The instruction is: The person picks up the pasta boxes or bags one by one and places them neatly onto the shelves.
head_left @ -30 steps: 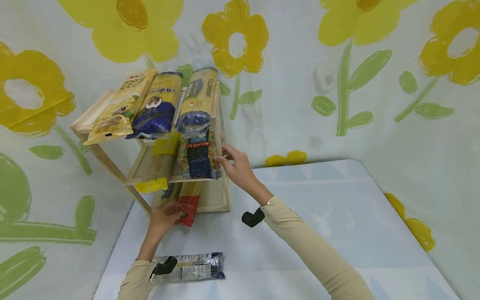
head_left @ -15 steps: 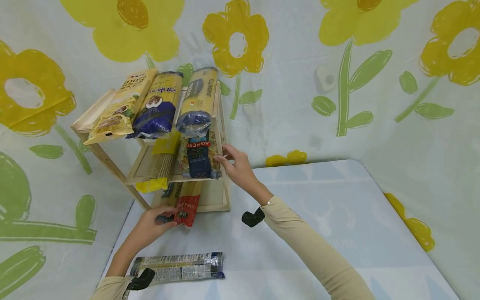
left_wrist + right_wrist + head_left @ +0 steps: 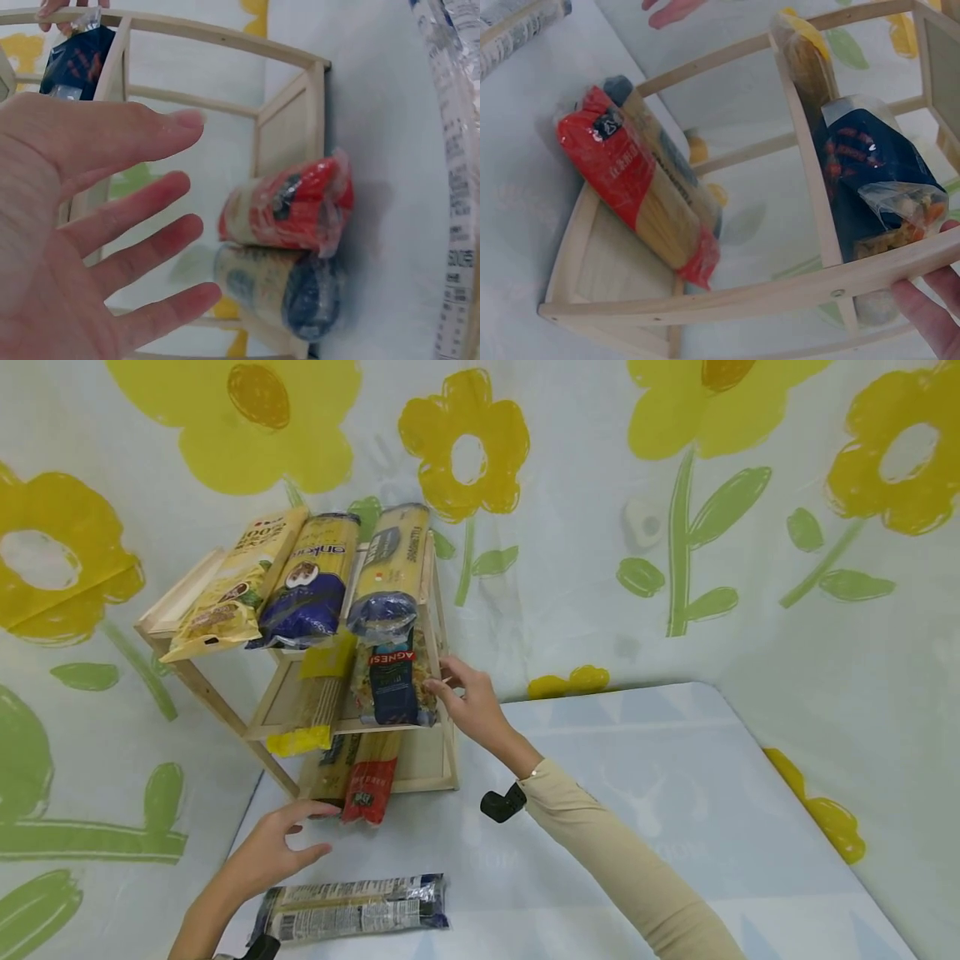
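Note:
My left hand (image 3: 270, 852) is in front of the lower shelf, fingers spread and apart from the thumb, with nothing in the palm (image 3: 112, 247). Nearest to it are two spaghetti packets on the bottom tier: a red-ended one (image 3: 369, 789) and a dark-ended one (image 3: 330, 768) beside it. My right hand (image 3: 476, 706) grips the right front post of the wooden rack (image 3: 765, 289), thumb in front and fingers behind. Beside that post, a dark blue Agnesi pasta bag (image 3: 393, 685) sits on the middle tier; a yellow-ended spaghetti packet (image 3: 318, 693) lies to its left.
Three pasta packets lie on the top tier: a yellow bag (image 3: 232, 585), a blue-and-yellow Ankara bag (image 3: 311, 581) and a spaghetti packet (image 3: 390, 568). Another printed packet (image 3: 352, 906) lies across the table (image 3: 600, 843) in front of the rack.
My left hand has let go of the bottom-tier packets and drawn back toward the lower left, its fingers spreading. The right hand has stayed on the post.

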`<action>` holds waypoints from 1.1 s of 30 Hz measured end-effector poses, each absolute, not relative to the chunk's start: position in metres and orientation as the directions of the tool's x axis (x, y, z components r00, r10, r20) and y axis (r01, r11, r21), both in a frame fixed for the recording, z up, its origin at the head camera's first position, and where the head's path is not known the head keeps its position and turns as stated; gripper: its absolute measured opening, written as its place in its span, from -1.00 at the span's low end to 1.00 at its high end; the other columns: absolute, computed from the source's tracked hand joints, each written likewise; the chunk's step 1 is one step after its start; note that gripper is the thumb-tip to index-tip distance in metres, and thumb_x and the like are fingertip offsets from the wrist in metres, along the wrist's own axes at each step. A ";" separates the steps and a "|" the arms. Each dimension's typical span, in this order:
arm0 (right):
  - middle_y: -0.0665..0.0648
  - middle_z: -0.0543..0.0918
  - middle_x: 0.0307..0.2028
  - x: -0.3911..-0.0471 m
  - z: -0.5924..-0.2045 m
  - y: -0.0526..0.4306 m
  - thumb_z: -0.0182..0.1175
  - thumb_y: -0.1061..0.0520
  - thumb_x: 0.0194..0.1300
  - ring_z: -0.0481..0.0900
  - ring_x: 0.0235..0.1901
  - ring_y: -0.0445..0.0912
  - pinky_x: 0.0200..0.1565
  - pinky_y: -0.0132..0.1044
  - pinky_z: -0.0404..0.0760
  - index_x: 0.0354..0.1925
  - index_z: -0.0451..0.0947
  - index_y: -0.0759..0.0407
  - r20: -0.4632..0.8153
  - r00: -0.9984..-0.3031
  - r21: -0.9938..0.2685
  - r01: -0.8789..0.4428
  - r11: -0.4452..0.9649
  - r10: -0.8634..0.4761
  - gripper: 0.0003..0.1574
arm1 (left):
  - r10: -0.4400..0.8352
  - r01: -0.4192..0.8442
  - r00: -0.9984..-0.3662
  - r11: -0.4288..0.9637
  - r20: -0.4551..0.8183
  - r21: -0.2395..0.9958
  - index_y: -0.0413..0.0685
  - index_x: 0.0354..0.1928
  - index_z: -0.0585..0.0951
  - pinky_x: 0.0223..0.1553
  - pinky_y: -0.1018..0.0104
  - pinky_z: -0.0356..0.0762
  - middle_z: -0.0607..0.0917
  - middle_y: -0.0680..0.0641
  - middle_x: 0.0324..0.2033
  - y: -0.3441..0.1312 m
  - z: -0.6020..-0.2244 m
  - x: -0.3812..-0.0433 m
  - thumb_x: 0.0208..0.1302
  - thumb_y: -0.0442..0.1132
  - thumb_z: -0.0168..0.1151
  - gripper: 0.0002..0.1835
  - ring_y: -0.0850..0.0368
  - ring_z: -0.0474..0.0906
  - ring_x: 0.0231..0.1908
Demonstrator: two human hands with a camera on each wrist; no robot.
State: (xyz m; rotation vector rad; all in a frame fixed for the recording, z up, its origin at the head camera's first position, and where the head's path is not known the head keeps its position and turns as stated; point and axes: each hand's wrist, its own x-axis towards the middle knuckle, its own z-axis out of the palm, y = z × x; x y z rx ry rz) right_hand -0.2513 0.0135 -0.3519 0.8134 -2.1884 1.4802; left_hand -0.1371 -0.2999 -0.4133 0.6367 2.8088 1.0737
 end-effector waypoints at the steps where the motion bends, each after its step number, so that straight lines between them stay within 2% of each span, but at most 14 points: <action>1: 0.12 0.67 -0.26 -0.251 -0.352 0.013 0.12 0.15 0.37 0.66 -0.30 -0.08 -0.21 -0.31 0.58 -0.08 0.50 0.31 0.593 -0.764 -0.711 -0.645 0.279 -0.253 -0.74 | 0.400 0.352 -0.913 0.673 0.080 0.650 -0.02 0.02 0.59 -0.14 0.07 0.57 0.62 -0.04 -0.02 -0.301 -0.415 -0.136 0.05 -0.16 0.45 -0.55 -0.15 0.52 0.00; 5: 0.13 0.66 -0.26 -0.251 -0.352 0.012 0.12 0.15 0.37 0.66 -0.30 -0.06 -0.22 -0.33 0.58 -0.08 0.50 0.31 0.591 -0.767 -0.715 -0.642 0.277 -0.251 -0.75 | 0.393 0.327 -0.918 0.688 0.046 0.648 -0.01 0.04 0.58 -0.12 -0.01 0.54 0.61 -0.04 -0.02 -0.306 -0.420 -0.133 0.02 -0.15 0.46 -0.51 -0.17 0.51 0.00; 11: 0.12 0.65 -0.27 -0.253 -0.353 0.012 0.12 0.14 0.37 0.65 -0.31 -0.10 -0.22 -0.33 0.58 -0.06 0.50 0.30 0.593 -0.765 -0.711 -0.644 0.282 -0.252 -0.73 | 0.434 0.313 -0.900 0.705 -0.038 0.636 -0.08 0.11 0.53 -0.05 -0.21 0.43 0.57 -0.15 0.05 -0.316 -0.429 -0.130 -0.05 -0.09 0.50 -0.37 -0.30 0.43 0.08; 14: 0.11 0.65 -0.27 -0.253 -0.354 0.012 0.12 0.14 0.38 0.65 -0.31 -0.11 -0.21 -0.33 0.58 -0.06 0.51 0.29 0.595 -0.763 -0.708 -0.646 0.285 -0.252 -0.73 | 0.464 0.314 -0.883 0.703 -0.076 0.639 -0.11 0.14 0.51 -0.04 -0.27 0.39 0.53 -0.21 0.09 -0.321 -0.437 -0.129 -0.07 -0.14 0.51 -0.33 -0.36 0.37 0.11; 21: 0.12 0.66 -0.27 -0.252 -0.353 0.013 0.11 0.15 0.38 0.66 -0.31 -0.09 -0.19 -0.33 0.58 -0.05 0.51 0.31 0.593 -0.766 -0.710 -0.643 0.286 -0.249 -0.73 | 0.445 0.190 -0.871 0.696 -0.207 0.692 -0.15 0.25 0.39 0.00 -0.36 0.30 0.28 -0.44 0.25 -0.328 -0.456 -0.127 -0.15 -0.26 0.54 -0.17 -0.52 0.13 0.22; 24: 0.12 0.66 -0.27 -0.252 -0.353 0.013 0.11 0.14 0.38 0.66 -0.31 -0.09 -0.19 -0.32 0.58 -0.04 0.51 0.32 0.591 -0.769 -0.714 -0.639 0.285 -0.244 -0.72 | 0.460 0.224 -0.866 0.709 -0.198 0.669 -0.22 0.26 0.36 -0.03 -0.37 0.31 0.23 -0.53 0.23 -0.331 -0.468 -0.125 -0.19 -0.26 0.56 -0.11 -0.58 0.11 0.19; 28: 0.13 0.65 -0.26 -0.251 -0.352 0.013 0.12 0.15 0.37 0.66 -0.30 -0.08 -0.18 -0.30 0.59 -0.04 0.51 0.32 0.592 -0.768 -0.715 -0.640 0.280 -0.243 -0.72 | 0.420 0.222 -0.883 0.767 -0.209 0.601 -0.21 0.30 0.33 -0.02 -0.41 0.25 0.24 -0.54 0.23 -0.335 -0.489 -0.120 -0.35 -0.17 0.63 0.04 -0.57 0.13 0.19; 33: 0.14 0.66 -0.25 -0.252 -0.352 0.013 0.13 0.15 0.37 0.66 -0.30 -0.08 -0.17 -0.29 0.59 -0.03 0.51 0.30 0.593 -0.767 -0.719 -0.642 0.266 -0.245 -0.71 | 0.319 0.119 -0.909 0.814 -0.268 0.568 -0.11 0.34 0.31 0.00 -0.46 0.16 0.25 -0.47 0.26 -0.338 -0.510 -0.115 -0.54 -0.02 0.65 0.20 -0.55 0.10 0.21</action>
